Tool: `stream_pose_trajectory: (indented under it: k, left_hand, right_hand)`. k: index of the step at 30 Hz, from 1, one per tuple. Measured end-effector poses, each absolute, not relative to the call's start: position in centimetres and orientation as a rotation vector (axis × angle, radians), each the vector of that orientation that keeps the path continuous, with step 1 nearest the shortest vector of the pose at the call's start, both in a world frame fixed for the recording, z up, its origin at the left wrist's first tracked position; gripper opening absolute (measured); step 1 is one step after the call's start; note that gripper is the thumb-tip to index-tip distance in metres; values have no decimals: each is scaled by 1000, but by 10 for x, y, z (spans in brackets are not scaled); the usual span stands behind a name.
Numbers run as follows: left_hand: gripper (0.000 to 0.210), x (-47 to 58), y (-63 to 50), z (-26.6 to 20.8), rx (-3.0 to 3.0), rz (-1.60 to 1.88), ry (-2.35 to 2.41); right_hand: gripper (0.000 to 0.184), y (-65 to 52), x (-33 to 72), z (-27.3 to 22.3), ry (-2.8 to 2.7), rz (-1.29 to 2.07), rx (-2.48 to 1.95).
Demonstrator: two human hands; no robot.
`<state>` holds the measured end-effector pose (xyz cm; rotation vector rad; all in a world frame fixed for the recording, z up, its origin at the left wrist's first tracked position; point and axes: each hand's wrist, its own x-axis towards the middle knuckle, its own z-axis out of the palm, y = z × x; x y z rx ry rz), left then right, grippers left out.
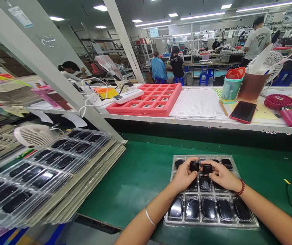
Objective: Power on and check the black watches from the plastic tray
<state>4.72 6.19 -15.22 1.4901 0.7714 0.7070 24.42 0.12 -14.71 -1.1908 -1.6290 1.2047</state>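
Above the tray (212,224), left fingers (192,175) pinch one black device (194,166) between them; right fingers (213,177), a second device (207,169).

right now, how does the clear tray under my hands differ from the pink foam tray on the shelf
The clear tray looks see-through, while the pink foam tray is opaque. The clear tray lies on the green mat; the pink foam tray sits higher, on the white shelf. The clear tray holds black pieces, whereas the pink foam tray holds smaller parts. Both are divided into compartments.
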Motion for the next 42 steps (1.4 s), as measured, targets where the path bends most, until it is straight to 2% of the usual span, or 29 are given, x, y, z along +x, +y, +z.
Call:
stream_pose_trajectory:
  k: [6, 10, 14, 19, 22, 25, 26, 29, 34, 38, 42]
  left_hand:
    - [61, 51, 59, -141, 1239, 748, 630]
    - [61, 49, 62, -140, 1127, 709, 603]
    - [46, 45, 69, -141, 919, 660, 555]
    - [52, 43, 77, -143, 679, 562, 514]
    - [54, 42, 80, -144, 665, 556, 513]
    - [46, 43, 77, -145, 759, 590, 529]
    - [50, 43, 76, -145, 819, 613, 539]
    - [66, 47, 68, -145, 1029, 678, 589]
    - [55, 50, 59, -143, 1249, 659, 639]
    - [44, 49, 60, -144, 1343, 645, 651]
    - [45, 48, 60, -144, 1352, 643, 654]
  right_hand:
    - [65, 4, 244, -148, -1290, 1422, -932]
    - [58, 8, 251, -150, -1037, 1562, -909]
    - [40, 12, 260, -150, -797, 1806, -802]
    - [56, 16, 266, -149, -660, 1982, -743]
    - [58, 16, 267, -148, -703, 1943, -809]
    - [43, 13, 265, -147, -840, 1831, -881]
    - [40, 11, 263, -146, -890, 1778, -894]
    - [47, 8, 254, -145, -1016, 1609, -911]
    - [45, 6, 243, -146, -1194, 1391, -1025]
    - [33, 4, 242, -145, -1299, 1289, -1152]
    - [31, 3, 241, -143, -1340, 1274, -1159]
